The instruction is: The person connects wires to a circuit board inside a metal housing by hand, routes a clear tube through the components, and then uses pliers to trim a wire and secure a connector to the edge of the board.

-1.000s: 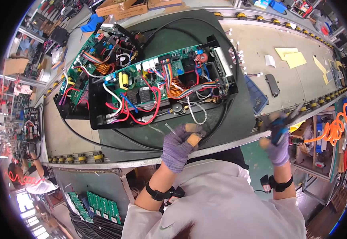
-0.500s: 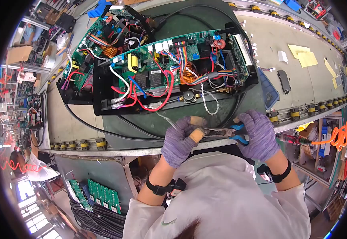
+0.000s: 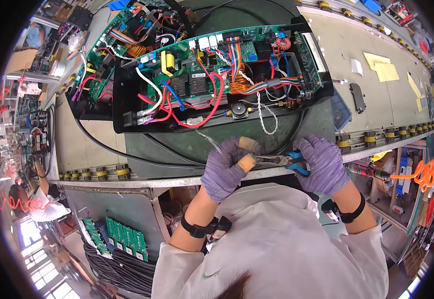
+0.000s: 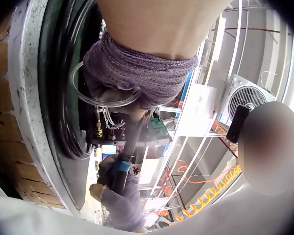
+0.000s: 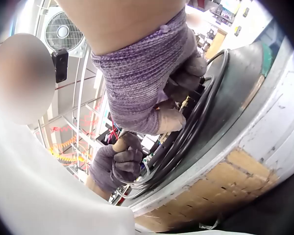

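My gloved left hand (image 3: 225,168) is low over the bench's front edge, gripping a clear thin tube (image 4: 105,104) that loops beneath it in the left wrist view. Blue-handled pliers (image 3: 297,168) are held in my gloved right hand (image 3: 322,165). Their metal nose points left and reaches the left fingertips; those fingers hide the very tip. Just beyond both hands sits an open black chassis (image 3: 119,112) with a green circuit board, red, white and blue wires and a ribbon cable. A twisted white wire (image 3: 261,117) dangles from its front.
A second opened unit (image 3: 89,82) stands behind, at the left. Black cable (image 3: 167,149) curves along the mat's front. To the right are a blue tray (image 3: 341,114), a dark flat part (image 3: 357,97) and yellow papers (image 3: 382,67). Rollers (image 3: 369,140) line the bench edge.
My right hand has come in from the far right with the pliers, bringing their nose to the left fingertips. The left hand keeps its place near the bench edge.
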Motion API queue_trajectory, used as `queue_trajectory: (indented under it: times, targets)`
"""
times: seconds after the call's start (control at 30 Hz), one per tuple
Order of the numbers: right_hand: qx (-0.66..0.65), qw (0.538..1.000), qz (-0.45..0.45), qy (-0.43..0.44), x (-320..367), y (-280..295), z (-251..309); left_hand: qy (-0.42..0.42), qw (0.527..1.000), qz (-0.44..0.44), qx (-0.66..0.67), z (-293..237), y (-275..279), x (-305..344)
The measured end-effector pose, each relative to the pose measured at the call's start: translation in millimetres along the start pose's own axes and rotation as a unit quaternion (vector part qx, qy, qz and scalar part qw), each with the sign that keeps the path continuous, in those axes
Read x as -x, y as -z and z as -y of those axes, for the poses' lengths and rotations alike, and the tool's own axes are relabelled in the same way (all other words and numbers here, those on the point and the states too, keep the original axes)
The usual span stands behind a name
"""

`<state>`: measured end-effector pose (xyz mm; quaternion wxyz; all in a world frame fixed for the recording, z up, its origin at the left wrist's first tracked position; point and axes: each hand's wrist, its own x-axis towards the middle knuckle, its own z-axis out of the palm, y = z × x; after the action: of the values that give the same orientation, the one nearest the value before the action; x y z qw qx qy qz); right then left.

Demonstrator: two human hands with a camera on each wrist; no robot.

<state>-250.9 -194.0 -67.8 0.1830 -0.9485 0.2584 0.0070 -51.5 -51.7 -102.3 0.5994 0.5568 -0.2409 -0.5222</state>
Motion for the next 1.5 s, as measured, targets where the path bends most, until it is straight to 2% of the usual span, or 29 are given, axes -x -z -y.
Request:
queue_trajectory:
  times: [0.23,0.33,0.43,0.53,0.63,0.73,0.77,0.83,0.87,0.93,1.03,1.1,1.13,1.17,1.23,1.33,1.5]
  targets:
    - [0.013,0.999,0.041,-0.032,-4.1,-5.7,6.8,0.015,0.998,0.009,0.065,18.3,11.0,-1.2]
    - [0.007,0.999,-0.036,0.0,-5.3,-9.7,8.0,0.033,0.997,-0.02,0.069,18.2,10.1,-2.9]
    - [-0.003,0.999,-0.034,-0.013,-8.3,-10.0,7.6,0.052,0.996,-0.022,0.067,14.1,11.6,-3.1]
    - [0.017,0.997,-0.077,-0.012,-7.6,-12.4,9.3,0.078,0.989,-0.031,0.124,8.3,8.9,-4.7]
    - [0.01,0.998,-0.04,-0.037,-6.3,-14.3,12.4,0.053,0.986,-0.021,0.157,17.4,14.0,-5.6]
    - [-0.095,0.995,-0.042,-0.007,-2.2,-12.4,14.6,-0.097,0.99,-0.091,0.043,11.9,5.5,-2.5]
    - [-0.171,0.985,0.027,-0.01,-0.3,-9.4,12.2,-0.135,0.985,-0.106,-0.009,9.1,5.4,0.5]
    - [-0.317,0.935,0.161,-0.017,2.8,0.1,1.3,-0.21,0.962,-0.132,-0.112,4.5,7.7,4.2]
    - [-0.386,0.893,0.227,-0.046,2.5,3.4,-3.0,-0.215,0.965,-0.118,-0.091,4.6,9.4,4.2]
    - [-0.51,0.779,0.35,-0.103,2.1,8.6,-10.9,-0.223,0.969,-0.09,-0.047,6.1,12.0,4.5]
    - [-0.516,0.759,0.396,-0.03,1.2,2.1,-18.6,-0.144,0.987,-0.038,0.052,4.7,15.3,0.1]
    - [-0.347,0.902,0.256,-0.029,3.7,2.9,-0.1,-0.058,0.99,-0.044,0.123,5.4,18.3,-0.8]
    - [-0.253,0.95,0.178,-0.027,3.6,2.9,7.7,-0.015,0.986,-0.047,0.158,5.5,19.8,-0.9]
    - [-0.179,0.977,0.113,-0.017,2.2,1.3,9.1,-0.003,0.991,-0.046,0.128,4.6,20.8,-1.0]
    - [-0.026,0.999,-0.021,0.004,0.2,-2.6,9.4,0.02,0.996,-0.046,0.068,1.4,21.6,-1.4]
    - [0.035,0.999,-0.021,0.001,-2.2,2.8,7.1,0.028,0.998,-0.049,-0.032,-8.8,20.7,0.3]
    - [0.049,0.999,0.02,-0.003,-3.4,9.6,10.8,0.049,0.994,-0.056,-0.082,-12.4,18.2,0.6]
